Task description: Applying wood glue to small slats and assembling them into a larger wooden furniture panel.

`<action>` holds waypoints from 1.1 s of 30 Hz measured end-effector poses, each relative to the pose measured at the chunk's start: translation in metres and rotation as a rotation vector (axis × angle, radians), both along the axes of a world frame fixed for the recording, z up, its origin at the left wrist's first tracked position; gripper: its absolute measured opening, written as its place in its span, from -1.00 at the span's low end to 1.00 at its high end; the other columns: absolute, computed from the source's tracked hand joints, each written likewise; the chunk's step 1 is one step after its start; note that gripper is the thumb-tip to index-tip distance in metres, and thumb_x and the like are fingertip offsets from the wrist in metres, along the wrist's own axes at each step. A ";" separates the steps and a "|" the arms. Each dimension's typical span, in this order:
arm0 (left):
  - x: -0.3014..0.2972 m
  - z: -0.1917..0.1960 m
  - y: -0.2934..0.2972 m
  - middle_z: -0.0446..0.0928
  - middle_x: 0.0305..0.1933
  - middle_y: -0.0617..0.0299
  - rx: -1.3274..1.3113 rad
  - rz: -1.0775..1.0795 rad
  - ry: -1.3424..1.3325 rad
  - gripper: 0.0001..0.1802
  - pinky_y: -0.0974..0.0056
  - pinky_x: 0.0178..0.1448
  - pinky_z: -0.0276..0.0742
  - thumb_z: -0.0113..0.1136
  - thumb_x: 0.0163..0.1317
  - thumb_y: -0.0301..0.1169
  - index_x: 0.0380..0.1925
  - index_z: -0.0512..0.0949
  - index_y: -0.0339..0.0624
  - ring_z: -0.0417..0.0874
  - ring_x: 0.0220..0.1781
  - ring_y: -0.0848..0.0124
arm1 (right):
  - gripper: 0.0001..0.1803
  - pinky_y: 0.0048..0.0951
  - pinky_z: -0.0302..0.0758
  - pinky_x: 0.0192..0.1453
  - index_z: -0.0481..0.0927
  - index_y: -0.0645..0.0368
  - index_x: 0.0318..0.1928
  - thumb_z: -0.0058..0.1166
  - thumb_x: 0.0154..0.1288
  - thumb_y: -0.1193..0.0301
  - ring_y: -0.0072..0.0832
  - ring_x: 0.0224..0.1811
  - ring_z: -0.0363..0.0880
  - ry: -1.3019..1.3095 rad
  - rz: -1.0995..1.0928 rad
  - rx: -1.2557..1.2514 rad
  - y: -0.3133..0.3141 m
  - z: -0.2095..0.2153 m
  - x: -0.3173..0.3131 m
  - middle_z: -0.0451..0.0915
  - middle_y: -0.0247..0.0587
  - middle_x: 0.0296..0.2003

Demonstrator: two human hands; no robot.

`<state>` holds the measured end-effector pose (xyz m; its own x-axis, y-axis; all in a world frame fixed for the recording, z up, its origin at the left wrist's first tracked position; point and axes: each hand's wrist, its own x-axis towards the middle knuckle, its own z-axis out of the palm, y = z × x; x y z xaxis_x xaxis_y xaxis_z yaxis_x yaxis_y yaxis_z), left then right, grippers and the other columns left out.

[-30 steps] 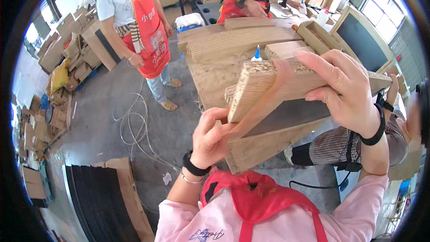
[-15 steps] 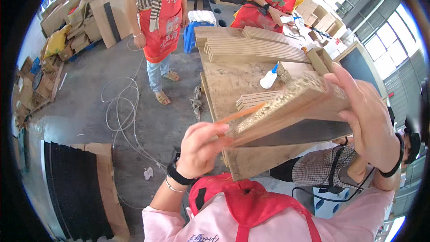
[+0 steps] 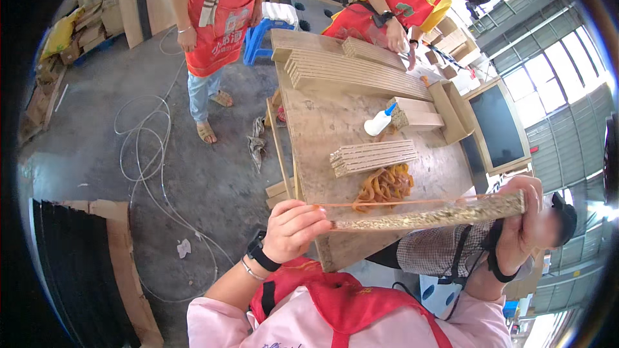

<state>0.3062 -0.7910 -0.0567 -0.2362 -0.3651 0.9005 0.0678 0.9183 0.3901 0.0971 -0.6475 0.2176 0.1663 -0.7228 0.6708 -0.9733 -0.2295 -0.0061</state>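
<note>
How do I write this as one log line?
left hand: holds orange band at left end of wooden board | right hand: grips board's right end | on table: orange band pile, white bottle

A chipboard panel (image 3: 429, 218) — speckled edge showing — runs left to right, held aloft, an orange band (image 3: 412, 203) stretched lengthwise alongside.

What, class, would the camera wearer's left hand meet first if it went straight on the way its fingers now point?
The left hand would probably first meet the left end of the long, flat board with a tan, speckled edge; its fingertips look very close, though exact contact is unclear.
</note>
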 end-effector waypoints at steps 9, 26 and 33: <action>0.016 -0.156 -0.017 0.61 -0.03 0.23 0.378 -0.092 -0.129 -0.75 0.13 0.08 0.57 0.21 -0.06 -0.59 -0.32 0.52 -0.11 0.64 0.00 0.23 | -0.55 -0.05 0.36 0.08 0.33 0.26 -0.21 -0.27 0.32 0.05 -0.34 -0.22 0.33 -0.149 -0.209 -0.144 0.007 -0.009 -0.025 0.32 -0.12 -0.28; -0.037 -0.241 0.047 0.55 0.01 0.00 0.795 -0.484 0.157 -0.79 0.17 -0.02 0.63 0.10 0.15 -0.67 -0.21 0.40 -0.24 0.64 0.01 0.06 | -0.69 -0.32 0.25 0.14 0.33 0.29 -0.13 0.03 0.31 0.31 -0.41 -0.06 0.25 -0.174 -0.095 0.076 0.018 0.022 -0.040 0.25 -0.19 -0.17; -0.066 -0.234 0.050 0.50 0.05 -0.01 0.705 -0.408 0.246 -0.85 0.12 0.17 0.50 -0.03 0.26 -0.57 -0.17 0.44 -0.28 0.56 0.11 0.05 | -0.74 -0.38 0.15 0.14 0.34 0.28 -0.10 -0.08 0.42 0.31 -0.44 -0.07 0.20 -0.266 -0.065 -0.126 0.009 0.027 -0.070 0.25 -0.19 -0.17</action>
